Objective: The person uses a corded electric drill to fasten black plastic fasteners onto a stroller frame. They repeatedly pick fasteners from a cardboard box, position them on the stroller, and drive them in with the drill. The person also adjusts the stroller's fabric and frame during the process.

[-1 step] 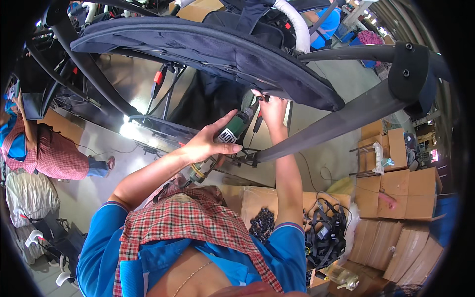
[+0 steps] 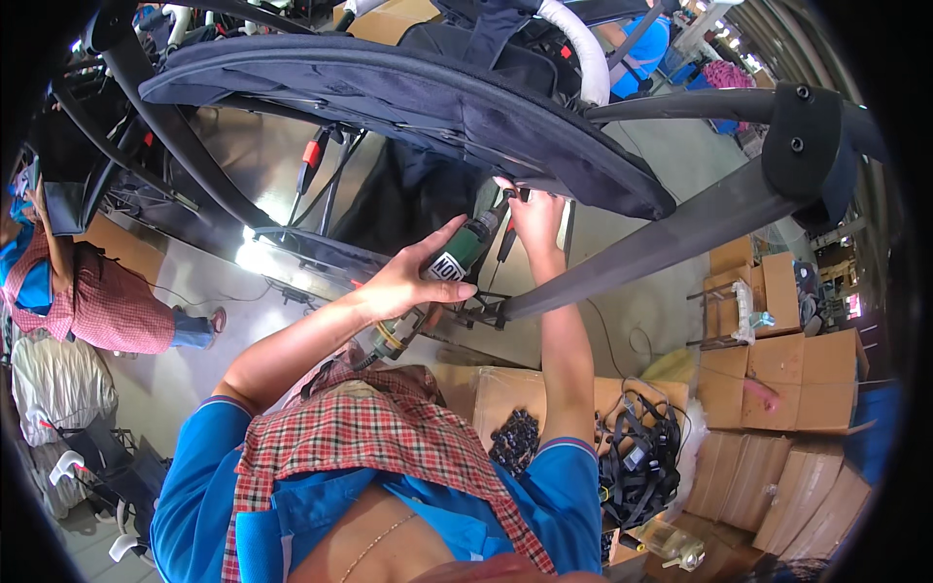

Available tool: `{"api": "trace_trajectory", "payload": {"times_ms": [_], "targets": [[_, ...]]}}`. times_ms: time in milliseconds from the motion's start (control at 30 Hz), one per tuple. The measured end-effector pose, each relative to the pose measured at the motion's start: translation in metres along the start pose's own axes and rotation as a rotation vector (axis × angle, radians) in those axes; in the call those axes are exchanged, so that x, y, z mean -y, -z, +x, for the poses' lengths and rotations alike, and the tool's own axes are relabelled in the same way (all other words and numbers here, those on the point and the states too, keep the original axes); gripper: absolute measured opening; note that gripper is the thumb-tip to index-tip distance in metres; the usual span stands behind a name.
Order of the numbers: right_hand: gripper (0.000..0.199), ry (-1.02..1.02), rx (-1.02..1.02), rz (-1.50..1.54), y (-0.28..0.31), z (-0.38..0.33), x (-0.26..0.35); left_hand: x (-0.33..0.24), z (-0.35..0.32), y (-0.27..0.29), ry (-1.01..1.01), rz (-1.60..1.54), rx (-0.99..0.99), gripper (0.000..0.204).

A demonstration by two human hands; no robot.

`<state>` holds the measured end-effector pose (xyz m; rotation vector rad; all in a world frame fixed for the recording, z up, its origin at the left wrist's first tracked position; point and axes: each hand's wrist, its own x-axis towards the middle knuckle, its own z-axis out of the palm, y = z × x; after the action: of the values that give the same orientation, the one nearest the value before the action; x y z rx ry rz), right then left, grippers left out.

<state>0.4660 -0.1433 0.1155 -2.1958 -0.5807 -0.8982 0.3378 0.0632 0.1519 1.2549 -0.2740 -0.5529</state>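
Observation:
My left hand (image 2: 406, 284) grips a green and black power screwdriver (image 2: 465, 251), which points up and to the right at the underside of a dark fabric panel (image 2: 389, 92) on a metal frame. A hose or cord leaves the tool's lower end by my wrist. My right hand (image 2: 533, 216) is raised beside the tool's tip, with its fingers on the panel's lower edge. A grey frame tube (image 2: 671, 243) runs from below my hands up to a black joint (image 2: 802, 146) at the right.
Cardboard boxes (image 2: 777, 360) are stacked at the right. Below my right arm are a box of small black parts (image 2: 515, 437) and a heap of black straps (image 2: 641, 466). Another person in a checked shirt (image 2: 97, 301) stands at the left. A white padded bar (image 2: 583, 49) arches overhead.

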Motion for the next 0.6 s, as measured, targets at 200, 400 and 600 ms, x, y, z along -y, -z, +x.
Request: {"api": "trace_trajectory", "payload": {"times_ms": [200, 400, 600], "targets": [[0.017, -0.173, 0.023, -0.024, -0.003, -0.003, -0.002, 0.003, 0.008, -0.001, -0.008, -0.017, -0.010, 0.095], [0.029, -0.065, 0.177, 0.044, 0.001, -0.019, -0.026, 0.007, 0.008, -0.006, -0.038, -0.015, -0.044, 0.092], [0.031, -0.051, 0.143, 0.458, 0.006, -0.029, -0.030, 0.008, 0.005, -0.007, -0.075, 0.008, -0.047, 0.090]]}}
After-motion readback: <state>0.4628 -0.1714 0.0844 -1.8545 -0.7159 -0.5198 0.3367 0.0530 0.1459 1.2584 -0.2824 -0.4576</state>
